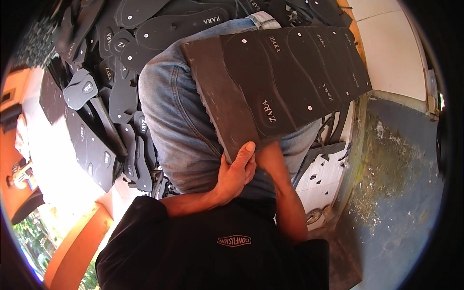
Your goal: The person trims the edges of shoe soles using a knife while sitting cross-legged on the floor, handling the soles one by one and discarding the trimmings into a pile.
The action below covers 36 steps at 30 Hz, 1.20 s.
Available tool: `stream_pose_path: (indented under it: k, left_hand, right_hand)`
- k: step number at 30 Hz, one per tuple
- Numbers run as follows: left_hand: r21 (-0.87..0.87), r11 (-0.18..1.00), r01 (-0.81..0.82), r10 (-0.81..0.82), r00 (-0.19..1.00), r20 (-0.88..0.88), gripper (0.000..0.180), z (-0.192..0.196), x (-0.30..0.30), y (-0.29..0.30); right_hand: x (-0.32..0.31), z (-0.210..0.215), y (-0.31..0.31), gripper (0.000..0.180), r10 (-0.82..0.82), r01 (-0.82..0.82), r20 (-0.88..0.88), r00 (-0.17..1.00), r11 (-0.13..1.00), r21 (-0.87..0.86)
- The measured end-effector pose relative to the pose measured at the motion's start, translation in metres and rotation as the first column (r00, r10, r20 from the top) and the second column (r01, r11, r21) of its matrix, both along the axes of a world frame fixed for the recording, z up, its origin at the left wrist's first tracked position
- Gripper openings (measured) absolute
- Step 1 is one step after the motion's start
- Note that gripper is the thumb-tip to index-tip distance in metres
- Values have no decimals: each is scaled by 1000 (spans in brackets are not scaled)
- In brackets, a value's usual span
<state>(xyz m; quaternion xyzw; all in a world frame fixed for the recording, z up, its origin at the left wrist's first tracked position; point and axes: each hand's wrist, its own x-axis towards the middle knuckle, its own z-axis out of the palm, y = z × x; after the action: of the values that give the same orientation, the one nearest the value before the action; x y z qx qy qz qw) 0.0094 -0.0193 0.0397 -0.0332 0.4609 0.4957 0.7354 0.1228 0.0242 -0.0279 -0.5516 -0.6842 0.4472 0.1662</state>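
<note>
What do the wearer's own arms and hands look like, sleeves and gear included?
Black short-sleeved T-shirt with a small pale-outlined badge print on the chest. Left forearm and right forearm bare; no watch or bracelet visible. Left hand ungloved. Right hand mostly hidden; its visible part is ungloved.

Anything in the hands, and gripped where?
A dark sole-patterned sheet: left hand grips its near corner; right hand is mostly hidden by it, so its hold can't be told.
</note>
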Motion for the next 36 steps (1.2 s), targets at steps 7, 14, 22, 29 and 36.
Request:
stream_pose_path:
  k: [7, 14, 22, 29, 36]
  left_hand:
    - [52, 997, 55, -58, 996, 63, 32, -1, -3, -2]
    - [59, 998, 35, -38, 998, 54, 36, 3, -2, 1]
    - [71, 994, 81, -86, 995, 60, 38, 5, -4, 1]
    - [92, 993, 76, -85, 992, 97, 38, 5, -4, -1]
    - [89, 996, 31, -43, 990, 135, 36, 3, -5, -3]
  right_hand:
    - [5, -6, 16, 38, 145, -146, 27, 989, 989, 1]
    - [-3, -11, 22, 38, 124, -175, 167, 978, 925, 338]
    - [-16, -14, 33, 33, 97, -142, 152, 984, 937, 320]
    - [-48, -16, 38, 28, -14, 3, 57, 998, 983, 184]
    - [-75, -17, 34, 24, -147, 148, -25, 989, 987, 64]
